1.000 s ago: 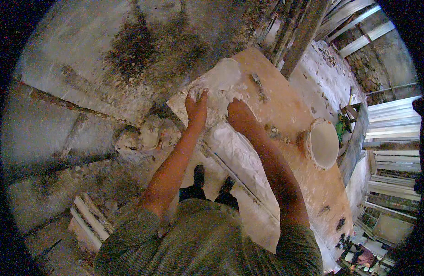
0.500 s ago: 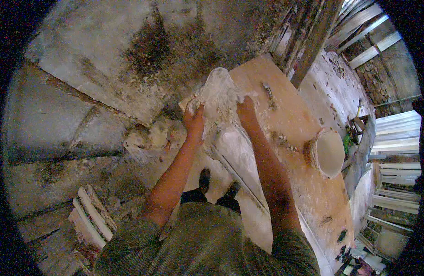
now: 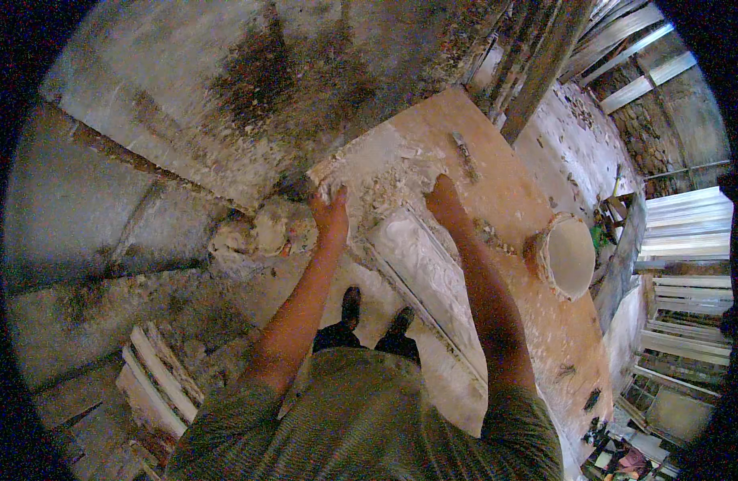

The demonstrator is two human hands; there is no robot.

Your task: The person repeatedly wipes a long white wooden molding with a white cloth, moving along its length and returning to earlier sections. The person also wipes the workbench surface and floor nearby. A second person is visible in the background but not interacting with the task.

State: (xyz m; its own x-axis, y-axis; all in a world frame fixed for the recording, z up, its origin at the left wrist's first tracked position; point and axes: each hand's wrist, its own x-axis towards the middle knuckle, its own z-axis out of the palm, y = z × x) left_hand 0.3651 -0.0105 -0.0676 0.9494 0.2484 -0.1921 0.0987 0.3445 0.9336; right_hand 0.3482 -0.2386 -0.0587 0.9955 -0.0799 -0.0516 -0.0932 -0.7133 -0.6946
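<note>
Whitish crumbs and flakes, like broken plaster, lie heaped at the near-left end of a tan board. My left hand is at the board's left edge, its fingers bent around something pale. Across the crumbs my right hand is closed, knuckles up; what it holds, if anything, is hidden. Between my forearms lies a long white slab with a smeared, wet-looking face and a raised rim. Its near end runs under my right forearm.
A round, pale-topped tub stands on the board at the right. A thin tool-like piece lies farther up. Lumpy pale material sits left of my left hand. White strips are stacked at lower left. A wooden post rises at the board's far end.
A pale, translucent-looking sheet that rose between my hands is no longer raised; crumbs show there now. My hands are slightly lower and farther apart. More of the white slab shows.
</note>
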